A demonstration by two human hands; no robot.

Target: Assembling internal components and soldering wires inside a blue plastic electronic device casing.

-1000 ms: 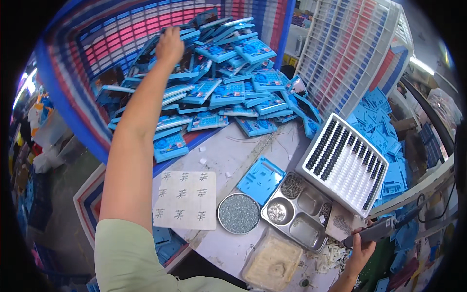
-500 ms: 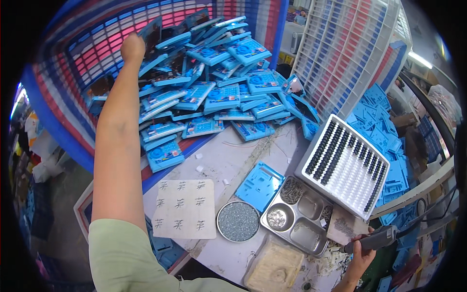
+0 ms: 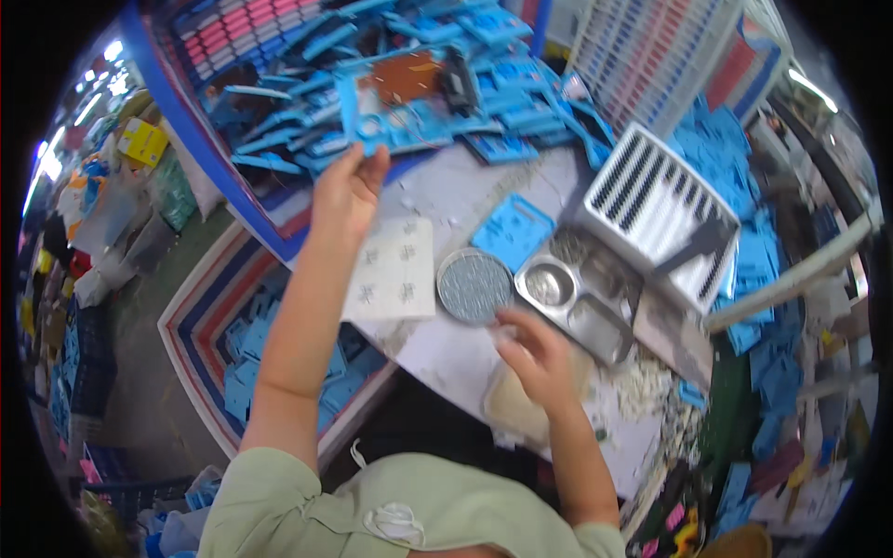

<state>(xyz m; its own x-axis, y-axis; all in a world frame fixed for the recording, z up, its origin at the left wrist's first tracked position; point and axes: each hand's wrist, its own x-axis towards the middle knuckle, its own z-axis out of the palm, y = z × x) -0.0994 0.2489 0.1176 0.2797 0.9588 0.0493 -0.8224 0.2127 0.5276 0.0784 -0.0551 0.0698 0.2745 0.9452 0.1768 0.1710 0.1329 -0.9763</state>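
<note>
Large bin (image 3: 200, 163), blue-rimmed with striped walls: sits at the far left of the bench and holds a heap of blue plastic frames (image 3: 521, 112). A second ago your arm reached deep into this heap; now it is drawn back toward you.

Worktable (image 3: 446, 181), pale top: carries everything listed below.

White slotted tray (image 3: 656, 209), tilted: lies to your right, beyond the metal tray, with loose blue frames scattered past it.

Metal compartment tray (image 3: 581, 293): sits just right of the round dish; one round well and several square ones show.

White card (image 3: 395, 270) with small dark marks: lies flat under your raised left forearm, in the same place as before.

Blue frame (image 3: 400, 98), rectangular, with a brownish panel and a dark part inside: your left hand (image 3: 349, 191) pinches its lower left corner between thumb and fingers and holds it up over the near edge of the bin. Half a second ago that hand was still among the heap and carried nothing you could see.

Blue flat piece (image 3: 512, 228): lies on the table between the card and the metal tray.

Round dish (image 3: 474, 284), grey and speckled: sits beside the card.

Right hand (image 3: 539, 358): a second ago it was low at the frame's edge around a dark tool; now it hovers just below the round dish, fingers loosely curled. Whether they hold anything, you cannot tell.
</note>
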